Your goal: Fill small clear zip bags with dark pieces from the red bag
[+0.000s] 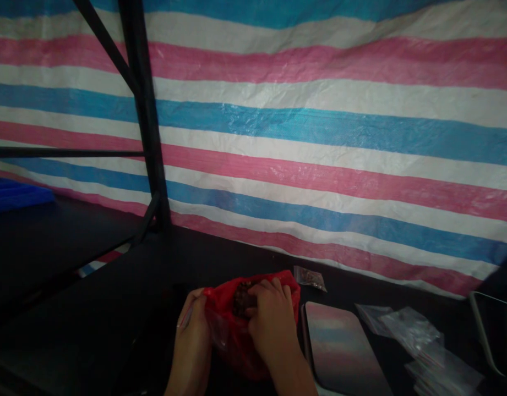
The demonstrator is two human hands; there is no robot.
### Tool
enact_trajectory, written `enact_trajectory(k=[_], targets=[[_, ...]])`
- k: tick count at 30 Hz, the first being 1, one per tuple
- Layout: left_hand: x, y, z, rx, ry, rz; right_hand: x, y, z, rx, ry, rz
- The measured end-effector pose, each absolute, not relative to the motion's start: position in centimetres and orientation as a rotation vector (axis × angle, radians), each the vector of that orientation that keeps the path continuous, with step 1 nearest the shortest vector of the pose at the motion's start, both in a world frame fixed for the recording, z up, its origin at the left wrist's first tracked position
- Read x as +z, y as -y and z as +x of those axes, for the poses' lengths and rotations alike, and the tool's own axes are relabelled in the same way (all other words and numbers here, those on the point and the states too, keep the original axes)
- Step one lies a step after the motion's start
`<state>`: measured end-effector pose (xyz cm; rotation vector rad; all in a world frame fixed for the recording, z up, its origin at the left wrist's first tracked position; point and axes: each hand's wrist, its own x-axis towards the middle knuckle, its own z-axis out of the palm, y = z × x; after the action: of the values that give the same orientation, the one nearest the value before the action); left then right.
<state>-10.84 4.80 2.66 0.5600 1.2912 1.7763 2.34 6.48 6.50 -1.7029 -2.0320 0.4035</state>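
A red plastic bag (232,346) lies open on the dark table in front of me, with small dark brown pieces (240,301) visible in its mouth. My left hand (194,324) grips the bag's left rim between thumb and fingers. A thin clear strip with a reddish line, perhaps the edge of a small zip bag, shows at that hand. Reaching into the bag from the right, my right hand (272,313) has its fingers bent around the brown pieces. The bag and the hand itself partly hide the fingertips, so what they pinch is unclear.
Behind the bag is a small clear zip bag (310,278) of brownish bits. A flat, shiny-topped device (339,344) sits to the right, then several clear zip bags (414,333) and a dark-screened device (496,330). A black frame post (143,110) and blue tray (17,193) are left.
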Motion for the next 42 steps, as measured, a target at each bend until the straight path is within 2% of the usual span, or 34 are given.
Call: enact_trajectory(k=[10, 20, 23, 32, 42], targets=[[3.1, -4.6, -11.1, 1.858, -1.431, 0.709, 6.1, -6.9, 3.9, 0.773, 1.796, -1.52], [3.4, -3.2, -9.6, 1.888, -1.669, 1.049, 10.5, -4.9, 6.3, 1.1, 1.714, -1.166], [2.9, -3.2, -9.5, 1.838, -1.72, 1.112, 11.3, -3.6, 5.9, 1.034, 1.777, -1.251], [1.9, -3.5, -8.5, 1.669, -1.68, 1.467, 11.4, -2.6, 4.8, 0.512, 2.144, -1.454], [0.3, -3.2, -7.7, 1.616, -1.488, 1.527, 11.4, -2.8, 4.9, 0.558, 2.205, -1.422]])
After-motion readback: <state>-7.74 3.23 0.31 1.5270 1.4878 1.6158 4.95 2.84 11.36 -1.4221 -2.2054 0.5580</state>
